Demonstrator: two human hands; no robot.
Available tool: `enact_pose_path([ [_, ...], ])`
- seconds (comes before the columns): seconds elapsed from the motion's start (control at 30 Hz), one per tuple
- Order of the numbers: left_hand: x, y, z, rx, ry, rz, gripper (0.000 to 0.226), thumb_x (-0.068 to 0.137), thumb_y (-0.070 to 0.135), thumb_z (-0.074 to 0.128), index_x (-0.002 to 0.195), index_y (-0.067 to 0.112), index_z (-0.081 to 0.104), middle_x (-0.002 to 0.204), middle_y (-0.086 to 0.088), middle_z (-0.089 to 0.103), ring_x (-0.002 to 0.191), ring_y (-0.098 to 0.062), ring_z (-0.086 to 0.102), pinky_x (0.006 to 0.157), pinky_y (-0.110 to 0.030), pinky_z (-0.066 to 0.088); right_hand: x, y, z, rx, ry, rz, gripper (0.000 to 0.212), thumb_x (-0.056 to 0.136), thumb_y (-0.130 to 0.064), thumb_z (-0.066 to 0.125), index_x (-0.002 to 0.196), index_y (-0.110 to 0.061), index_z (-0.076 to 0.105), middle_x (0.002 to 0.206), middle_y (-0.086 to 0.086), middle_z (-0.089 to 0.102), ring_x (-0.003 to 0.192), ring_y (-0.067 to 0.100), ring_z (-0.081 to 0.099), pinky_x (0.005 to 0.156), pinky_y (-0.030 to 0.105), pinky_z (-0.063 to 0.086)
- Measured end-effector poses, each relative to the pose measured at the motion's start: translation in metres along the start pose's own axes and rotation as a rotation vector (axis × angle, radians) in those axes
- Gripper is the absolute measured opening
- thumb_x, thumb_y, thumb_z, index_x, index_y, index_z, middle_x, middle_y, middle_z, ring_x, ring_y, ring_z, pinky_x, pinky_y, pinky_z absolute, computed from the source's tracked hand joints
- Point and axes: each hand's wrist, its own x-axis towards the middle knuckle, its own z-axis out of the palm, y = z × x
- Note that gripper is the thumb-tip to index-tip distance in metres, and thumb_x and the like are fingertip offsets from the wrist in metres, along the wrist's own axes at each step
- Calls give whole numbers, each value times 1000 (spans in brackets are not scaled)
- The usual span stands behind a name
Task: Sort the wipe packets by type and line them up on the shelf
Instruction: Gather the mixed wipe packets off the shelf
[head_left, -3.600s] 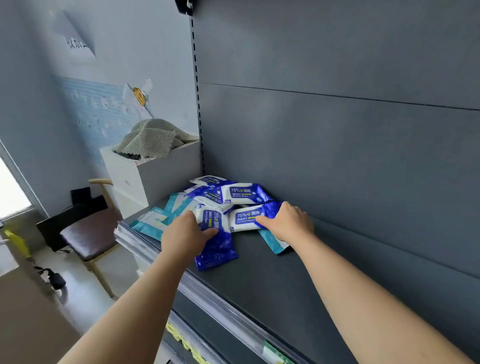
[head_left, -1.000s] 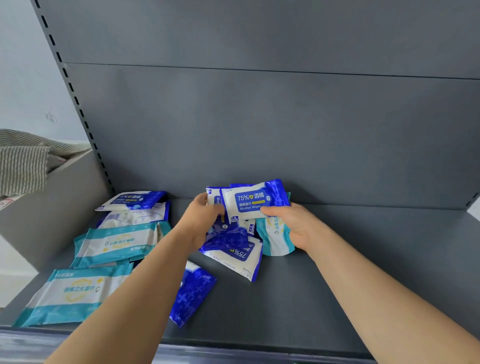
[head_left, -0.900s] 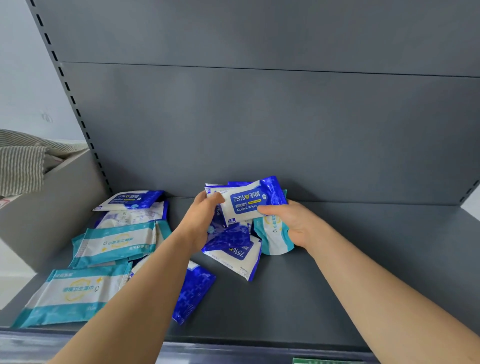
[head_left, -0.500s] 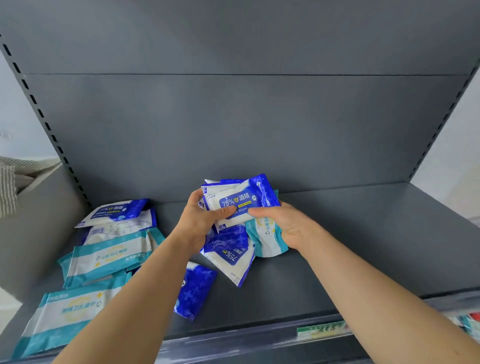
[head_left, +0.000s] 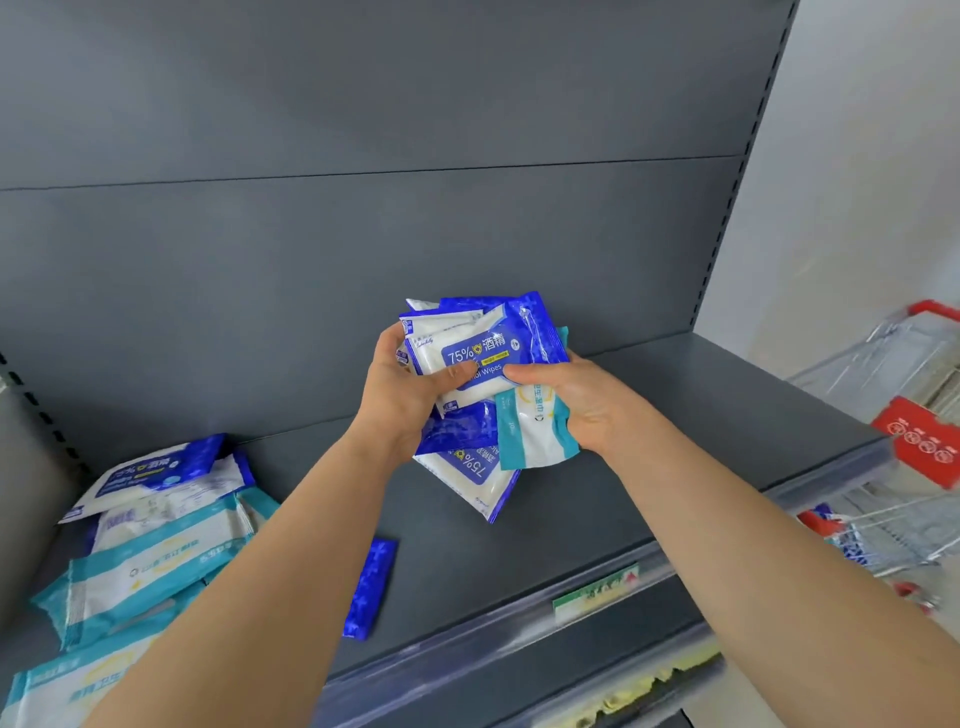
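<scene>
Above the shelf (head_left: 649, 415), both hands (head_left: 400, 395) (head_left: 587, 405) are closed around a mixed bundle of blue packets (head_left: 483, 353) and one teal packet (head_left: 535, 431). The loose lower packets could slip out, since the grip looks crowded.

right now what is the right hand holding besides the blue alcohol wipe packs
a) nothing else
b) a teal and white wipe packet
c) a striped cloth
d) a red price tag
b: the right hand grips a teal and white wipe packet against the blue alcohol wipe packs that the left hand also holds.
</scene>
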Motion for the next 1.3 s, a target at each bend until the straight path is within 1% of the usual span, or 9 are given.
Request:
enact_pose_path([
  [0.13,0,7,24,-11,-68,16,62,70,13,83,119,29,48,105,-1,69,87,-21,72,66,-41,59,-15,-13,-19,11,37,-42,18,82,-11,71,97,-16,61,90,6,71,72,18,70,54,29,57],
  [0.47,-2,-24,155,-25,-267,-38,58,70,11,82,115,27,49,102,-2,70,80,-21,73,61,-39,59,-62,-22,-144,33,213,-84,18,82,-13,70,98,-17,62,91,5,71,78,20,69,63,31,59],
  [0.57,1,-38,220,-33,-336,-51,57,70,9,82,113,29,50,103,-2,70,84,-24,73,67,-45,60,-79,-33,-204,54,273,-111,19,83,-11,69,100,-15,62,93,8,70,79,22,68,68,35,58],
  [0.73,6,-66,351,-55,-418,-67,53,71,8,81,107,32,50,103,-1,69,85,-22,73,69,-46,60,-111,-61,-324,91,374,-99,21,83,-9,69,102,-12,62,82,6,73,66,19,71,56,31,59],
  [0.87,10,-91,464,-81,-445,-105,60,71,8,81,114,32,47,105,-1,68,87,-23,72,68,-44,60,-128,-86,-430,61,439,-88,36,82,-11,70,115,-11,58,93,9,72,72,21,71,62,34,60],
  [1.0,22,-128,564,-50,-445,-131,64,73,13,81,121,33,43,106,3,66,90,-19,70,71,-43,60,-131,-99,-533,48,473,-50,22,84,-13,68,104,-12,59,93,8,71,73,20,70,58,30,59],
  [1.07,30,-146,597,-52,-444,-157,64,74,12,80,122,31,42,104,3,65,89,-18,70,68,-40,61,-126,-95,-571,52,493,-19,21,83,-15,69,101,-13,59,96,8,71,78,21,69,60,31,59],
  [1.17,55,-183,647,-17,-431,-201,63,74,13,80,121,31,41,105,4,65,89,-17,69,66,-38,61,-103,-85,-635,86,507,37,37,81,-16,71,115,-11,58,108,12,69,86,25,69,68,36,59],
  [1.3,106,-238,701,-11,-406,-267,66,72,12,82,121,32,42,109,0,65,94,-23,69,77,-51,59,-59,-71,-710,124,517,112,21,83,-13,70,101,-11,60,93,9,71,75,22,70,60,32,59],
])
